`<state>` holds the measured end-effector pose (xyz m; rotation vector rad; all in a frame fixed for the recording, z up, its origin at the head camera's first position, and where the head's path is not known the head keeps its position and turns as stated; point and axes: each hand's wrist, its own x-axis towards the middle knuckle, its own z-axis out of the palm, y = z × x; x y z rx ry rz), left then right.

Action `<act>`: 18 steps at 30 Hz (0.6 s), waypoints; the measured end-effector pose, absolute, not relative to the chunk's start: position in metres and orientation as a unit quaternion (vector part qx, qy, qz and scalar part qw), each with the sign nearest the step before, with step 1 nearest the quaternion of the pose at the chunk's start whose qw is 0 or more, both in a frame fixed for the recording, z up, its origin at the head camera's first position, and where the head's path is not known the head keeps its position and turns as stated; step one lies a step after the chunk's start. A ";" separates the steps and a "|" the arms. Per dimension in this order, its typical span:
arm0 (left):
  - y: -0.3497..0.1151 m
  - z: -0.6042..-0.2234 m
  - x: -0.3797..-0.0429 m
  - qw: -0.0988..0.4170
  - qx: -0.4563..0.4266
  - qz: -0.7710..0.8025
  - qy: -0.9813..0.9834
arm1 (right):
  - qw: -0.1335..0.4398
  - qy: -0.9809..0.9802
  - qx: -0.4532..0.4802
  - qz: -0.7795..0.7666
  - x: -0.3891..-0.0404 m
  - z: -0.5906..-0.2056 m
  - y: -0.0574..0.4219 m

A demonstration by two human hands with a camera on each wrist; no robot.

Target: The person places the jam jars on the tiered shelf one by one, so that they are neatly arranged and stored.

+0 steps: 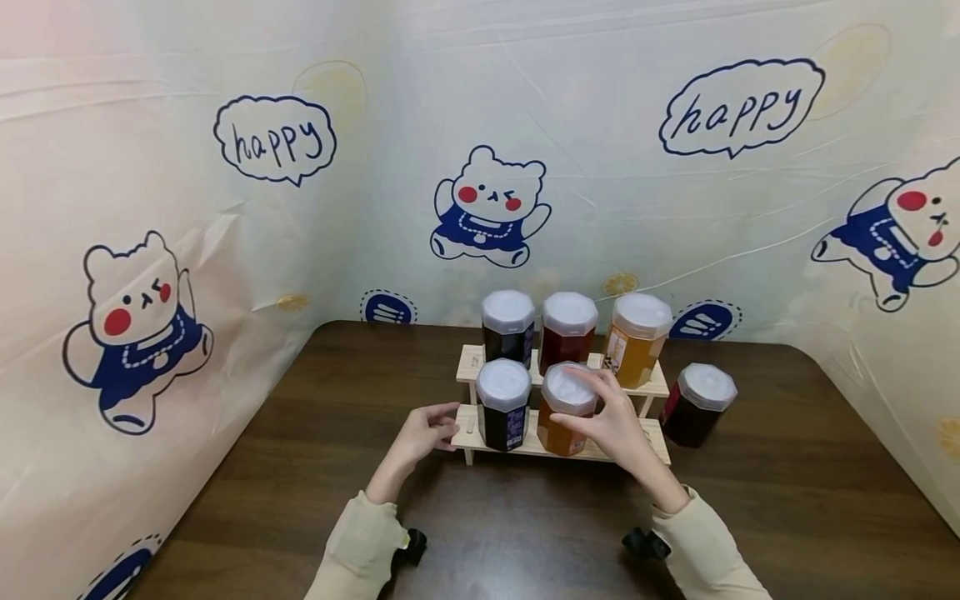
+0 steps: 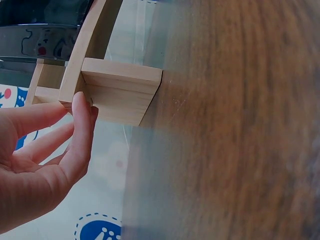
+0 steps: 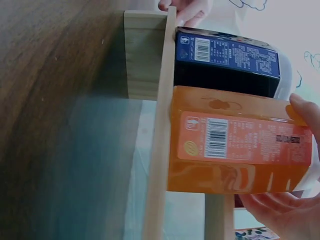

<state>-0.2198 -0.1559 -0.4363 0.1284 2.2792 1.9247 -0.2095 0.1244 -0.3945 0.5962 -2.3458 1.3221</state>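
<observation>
My right hand grips an orange jar with a white lid, its thumb and fingers on opposite sides near the top. That jar stands on the lower step of a two-step wooden rack; in the right wrist view its barcode label faces the camera. My left hand pinches the left end of the lower step, and in the left wrist view its fingertips meet the board's end. Left of the orange jar, on the same step, stands a dark jar with a purple-blue label.
On the upper step stand a dark jar, a red jar and an amber jar. Another dark jar sits on the brown table, right of the rack. A printed cloth hangs behind and at the sides.
</observation>
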 end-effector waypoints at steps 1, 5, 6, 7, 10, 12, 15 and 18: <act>-0.156 -0.433 -0.218 0.079 0.044 0.643 0.760 | 0.186 -0.837 0.214 0.468 -0.209 -0.394 0.124; -0.153 -0.423 -0.211 0.081 0.044 0.640 0.763 | 0.175 -0.845 0.233 0.449 -0.208 -0.391 0.126; -0.153 -0.421 -0.210 0.081 0.044 0.640 0.763 | 0.174 -0.846 0.239 0.444 -0.208 -0.390 0.127; -0.153 -0.420 -0.209 0.082 0.044 0.639 0.763 | 0.172 -0.847 0.244 0.440 -0.207 -0.390 0.128; -0.152 -0.418 -0.208 0.081 0.042 0.640 0.763 | 0.168 -0.850 0.253 0.430 -0.206 -0.388 0.131; -0.152 -0.417 -0.208 0.080 0.043 0.640 0.763 | 0.166 -0.852 0.254 0.426 -0.205 -0.386 0.133; -0.152 -0.417 -0.207 0.079 0.044 0.639 0.764 | 0.164 -0.858 0.248 0.418 -0.202 -0.382 0.137; -0.152 -0.417 -0.208 0.080 0.045 0.639 0.764 | 0.160 -0.860 0.244 0.419 -0.199 -0.378 0.141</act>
